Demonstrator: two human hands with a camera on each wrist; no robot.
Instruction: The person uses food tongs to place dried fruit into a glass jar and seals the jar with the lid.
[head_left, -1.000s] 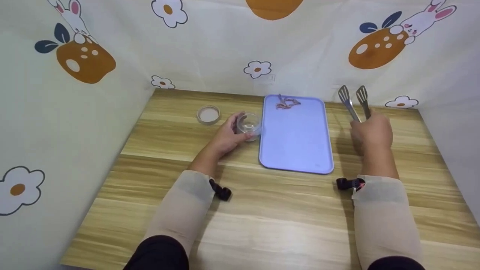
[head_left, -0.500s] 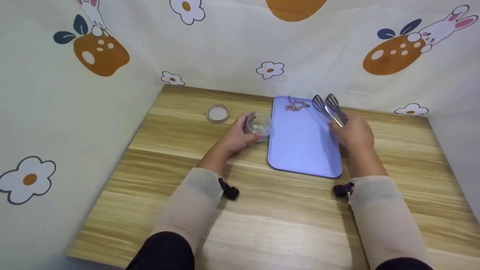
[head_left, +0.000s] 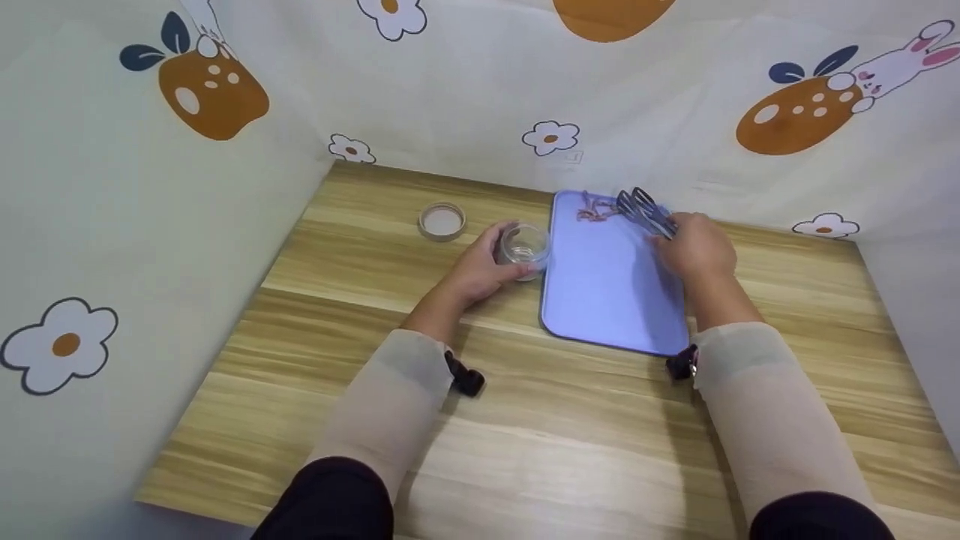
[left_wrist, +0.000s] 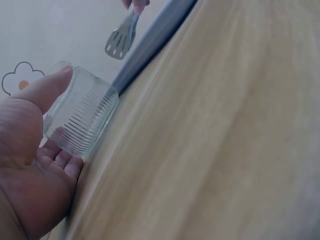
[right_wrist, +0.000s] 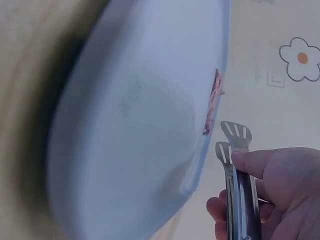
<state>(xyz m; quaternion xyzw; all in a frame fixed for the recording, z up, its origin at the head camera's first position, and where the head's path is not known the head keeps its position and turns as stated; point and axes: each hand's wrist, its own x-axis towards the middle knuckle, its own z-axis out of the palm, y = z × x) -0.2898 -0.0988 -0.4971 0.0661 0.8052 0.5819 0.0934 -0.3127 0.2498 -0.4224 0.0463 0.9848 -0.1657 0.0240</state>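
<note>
My left hand (head_left: 480, 266) grips a small ribbed glass jar (head_left: 523, 247) standing on the wooden table just left of a lavender tray (head_left: 611, 296); the left wrist view shows the jar (left_wrist: 82, 117) held between thumb and palm. My right hand (head_left: 694, 246) holds metal tongs (head_left: 641, 210), their slotted tips nearly together over the tray's far end. A small heap of pinkish-brown strips (head_left: 592, 210) lies at the tray's far edge, just left of the tong tips. In the right wrist view, the tongs (right_wrist: 235, 165) sit beside the strips (right_wrist: 212, 102).
A round jar lid (head_left: 442, 220) lies on the table, left of the jar. Patterned cloth walls close in the table at the left, back and right. The table's near edge runs along the bottom of the head view.
My right hand has carried the tongs leftward from beside the tray to over its far end, tips closing toward the strips. The left hand has stayed on the jar.
</note>
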